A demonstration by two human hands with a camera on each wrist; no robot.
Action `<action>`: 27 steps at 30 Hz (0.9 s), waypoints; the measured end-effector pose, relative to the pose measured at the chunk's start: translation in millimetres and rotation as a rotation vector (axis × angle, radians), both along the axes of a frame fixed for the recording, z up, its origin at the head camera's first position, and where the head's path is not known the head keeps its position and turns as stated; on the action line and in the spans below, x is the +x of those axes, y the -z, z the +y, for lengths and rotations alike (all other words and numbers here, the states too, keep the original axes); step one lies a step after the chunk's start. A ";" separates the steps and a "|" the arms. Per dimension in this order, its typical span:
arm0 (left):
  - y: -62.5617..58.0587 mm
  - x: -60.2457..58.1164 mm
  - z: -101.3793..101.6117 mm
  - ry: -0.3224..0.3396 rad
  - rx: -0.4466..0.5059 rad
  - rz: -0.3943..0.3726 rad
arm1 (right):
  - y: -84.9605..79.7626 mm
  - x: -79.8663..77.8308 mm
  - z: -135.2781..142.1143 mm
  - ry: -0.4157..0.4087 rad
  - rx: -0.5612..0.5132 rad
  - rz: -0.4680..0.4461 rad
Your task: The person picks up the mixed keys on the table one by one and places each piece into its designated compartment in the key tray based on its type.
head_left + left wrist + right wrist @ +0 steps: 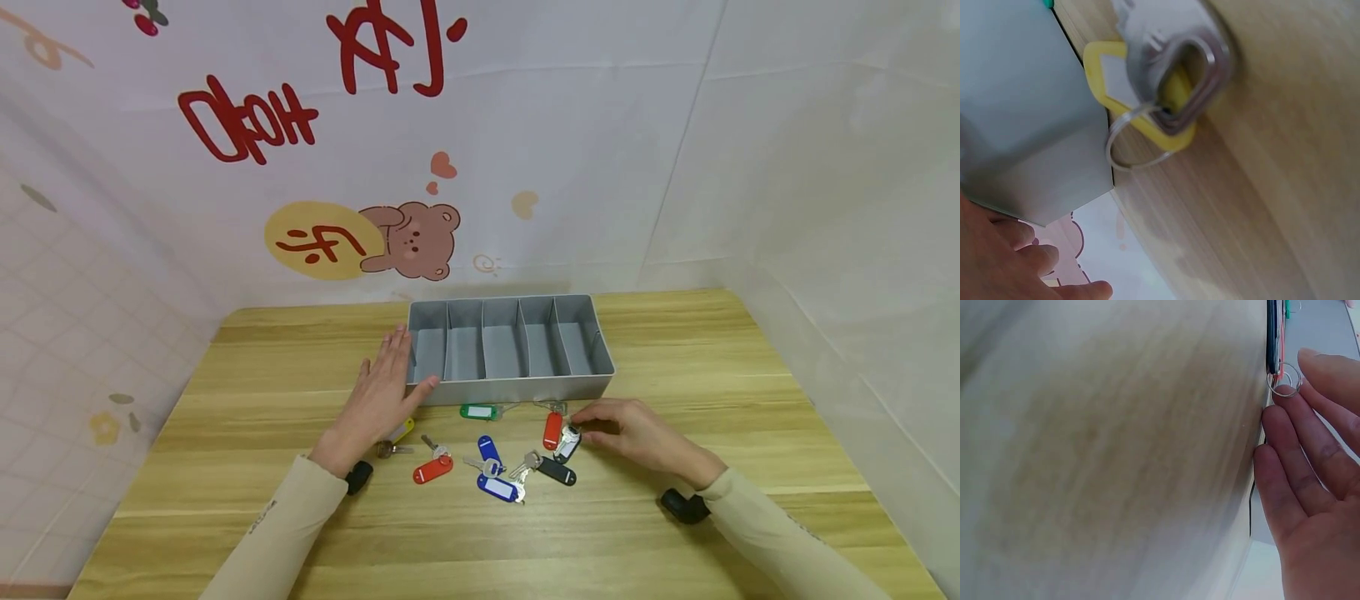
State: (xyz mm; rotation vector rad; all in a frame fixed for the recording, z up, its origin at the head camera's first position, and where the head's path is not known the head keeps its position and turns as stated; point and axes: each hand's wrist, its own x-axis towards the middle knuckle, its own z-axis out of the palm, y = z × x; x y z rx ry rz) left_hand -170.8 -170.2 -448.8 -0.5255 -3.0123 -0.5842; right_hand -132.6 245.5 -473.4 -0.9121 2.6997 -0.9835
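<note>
My left hand [378, 393] rests against the left end of a grey divided tray [517, 389], fingers straight and thumb at its front wall. Just below that wrist lies a yellow key tag [402, 431] with a key; the left wrist view shows its ring [1116, 147] close up. My right hand [637, 429] reaches in from the right to a black key tag [567, 450] with a silver key, beside a red key tag [552, 431]. In the right wrist view the fingertips are at a key ring [1285, 394], with the thumb apart from the fingers.
Other tagged keys lie before the tray: a green tag [478, 412], a red tag [432, 469], blue tags [497, 488] and another black tag [557, 471]. The tray has several compartments. A printed white cloth [585, 167] hangs behind the wooden table [525, 550].
</note>
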 end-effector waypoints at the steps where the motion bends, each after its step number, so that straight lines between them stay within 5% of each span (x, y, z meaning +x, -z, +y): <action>1: -0.1 0.3 -0.1 -0.001 -0.002 -0.002 | 0.1 -0.2 -0.1 0.001 -0.003 -0.008; 27: -1.0 2.2 -0.4 0.008 0.008 0.000 | 3.1 0.0 -1.4 -0.020 -0.003 0.176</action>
